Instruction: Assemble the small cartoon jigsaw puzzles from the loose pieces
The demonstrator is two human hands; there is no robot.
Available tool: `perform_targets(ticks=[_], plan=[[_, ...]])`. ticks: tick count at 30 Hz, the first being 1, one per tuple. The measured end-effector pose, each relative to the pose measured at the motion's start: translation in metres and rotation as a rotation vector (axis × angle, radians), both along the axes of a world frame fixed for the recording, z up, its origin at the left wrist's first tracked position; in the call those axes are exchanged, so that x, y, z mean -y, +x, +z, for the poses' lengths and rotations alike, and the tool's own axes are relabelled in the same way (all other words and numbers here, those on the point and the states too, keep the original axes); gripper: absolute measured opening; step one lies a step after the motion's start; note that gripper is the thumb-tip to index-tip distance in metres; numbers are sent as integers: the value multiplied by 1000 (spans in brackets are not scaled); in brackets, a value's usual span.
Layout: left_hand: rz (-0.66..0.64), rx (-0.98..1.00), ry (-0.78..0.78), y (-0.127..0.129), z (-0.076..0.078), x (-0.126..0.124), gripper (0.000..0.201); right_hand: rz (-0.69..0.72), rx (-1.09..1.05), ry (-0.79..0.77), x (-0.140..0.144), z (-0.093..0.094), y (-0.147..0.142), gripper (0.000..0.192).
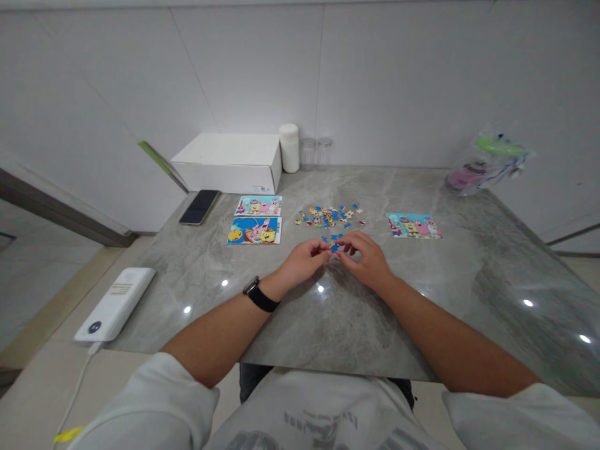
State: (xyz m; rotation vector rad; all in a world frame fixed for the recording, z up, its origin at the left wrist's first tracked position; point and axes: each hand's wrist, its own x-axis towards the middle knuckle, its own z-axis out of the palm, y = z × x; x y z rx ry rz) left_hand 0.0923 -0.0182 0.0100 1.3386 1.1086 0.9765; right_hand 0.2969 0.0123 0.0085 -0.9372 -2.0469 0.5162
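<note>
Between the fingertips of both hands is a small blue jigsaw puzzle piece (334,248), just above the grey table. My left hand (307,259) pinches it from the left, wrist banded by a black watch. From the other side my right hand (364,257) closes thumb and fingers on it; whether it is one piece or two joined is too small to tell. A few blue pieces lie right behind the fingertips. Farther back a loose pile of puzzle pieces (327,217), blue, yellow and pale, spreads over the tabletop.
Left of the pile lie two cartoon picture cards, a pink-and-teal one (259,205) and a blue one (254,230); another card (414,226) lies right. Around them are a phone (200,207), white box (229,159), white bottle (289,149), clear glasses (315,153), power bank (115,305) and bagged cup (482,162).
</note>
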Motion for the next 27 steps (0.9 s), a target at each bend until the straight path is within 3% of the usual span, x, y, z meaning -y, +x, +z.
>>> perform_targets(ticks=[5, 10, 17, 23, 27], plan=[[152, -54, 84, -17, 12, -10, 26, -91, -57, -20, -10, 5, 9, 19], [330, -213, 255, -38, 18, -23, 20, 11, 95, 62, -8, -7, 4, 19], [268, -455, 406, -39, 5, -23, 21, 33, 343, 132, -4, -24, -12, 20], [145, -630, 528, -47, 14, -18, 23, 20, 416, 124, -5, -26, -11, 20], [153, -701, 536, -53, 15, -21, 21, 5, 423, 128, -6, -27, -10, 22]])
